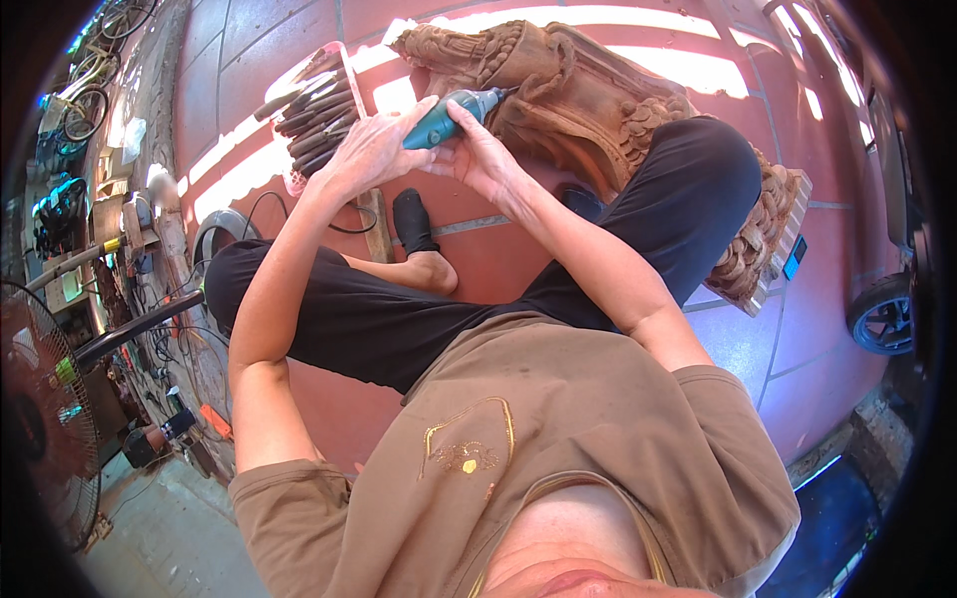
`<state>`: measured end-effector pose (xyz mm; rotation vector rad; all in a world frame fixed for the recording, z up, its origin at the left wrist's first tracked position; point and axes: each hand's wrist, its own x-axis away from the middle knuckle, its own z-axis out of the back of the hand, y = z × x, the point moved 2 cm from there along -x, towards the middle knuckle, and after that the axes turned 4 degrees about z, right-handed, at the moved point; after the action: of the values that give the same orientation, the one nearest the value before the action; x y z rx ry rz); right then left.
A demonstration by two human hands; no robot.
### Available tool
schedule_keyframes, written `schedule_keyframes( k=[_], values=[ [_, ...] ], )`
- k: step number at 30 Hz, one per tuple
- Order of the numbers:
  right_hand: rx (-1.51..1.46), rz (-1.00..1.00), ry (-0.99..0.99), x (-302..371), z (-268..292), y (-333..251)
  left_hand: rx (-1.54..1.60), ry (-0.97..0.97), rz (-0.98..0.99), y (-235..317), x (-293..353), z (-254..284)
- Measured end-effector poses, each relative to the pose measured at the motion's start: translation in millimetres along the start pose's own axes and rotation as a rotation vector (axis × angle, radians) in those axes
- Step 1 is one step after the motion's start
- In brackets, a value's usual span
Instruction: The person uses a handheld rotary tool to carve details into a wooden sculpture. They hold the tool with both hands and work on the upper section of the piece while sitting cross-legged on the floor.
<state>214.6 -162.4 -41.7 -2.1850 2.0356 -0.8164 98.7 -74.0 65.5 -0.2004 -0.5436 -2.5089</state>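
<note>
A teal and grey rotary tool [436, 127] is held between my two hands, its narrow nose pointing right toward the carved wood. My left hand [371, 148] is closed about the rear of its body. The fingers of my right hand [482, 159] grip its front part, thumb on top. The thin tip at the nose lies close to a brown carved wooden piece [588, 95] with scrolls and leaf shapes; whether it touches, I cannot tell. This carving rests on the floor ahead, stretching to the right behind my bent knee.
A pink-rimmed tray [351, 72] of dark-handled carving tools [317, 125] stands left of my hands. A black cable [357, 221] curls beside a wooden strip [378, 231]. A fan [45, 419] stands at far left. A wheel [883, 313] shows at right, past a small blue-screened device [795, 257].
</note>
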Motion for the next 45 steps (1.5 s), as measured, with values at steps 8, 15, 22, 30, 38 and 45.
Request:
schedule_keyframes(
  k=[8, 15, 22, 30, 38, 45],
  values=[
    [-0.010, -0.014, 0.010, 1, -1, 1, -0.004, 0.010, 0.001, -3, 1, -4],
    [-0.014, -0.015, -0.002, 2, 0, 3, -0.017, -0.028, 0.030, -1, 1, -3],
    [-0.014, -0.024, -0.004, 2, 2, 5, 0.018, -0.017, 0.018, -3, 2, -5],
    [-0.030, -0.025, 0.002, 4, 0, 5, 0.020, -0.037, 0.020, -1, 3, 0],
    [-0.066, -0.033, -0.026, 8, -6, 1, -0.030, -0.048, 0.023, 8, 2, 10],
    [-0.094, -0.042, -0.017, 27, -14, -6, -0.023, -0.010, 0.049, 31, 16, 15]
  ],
)
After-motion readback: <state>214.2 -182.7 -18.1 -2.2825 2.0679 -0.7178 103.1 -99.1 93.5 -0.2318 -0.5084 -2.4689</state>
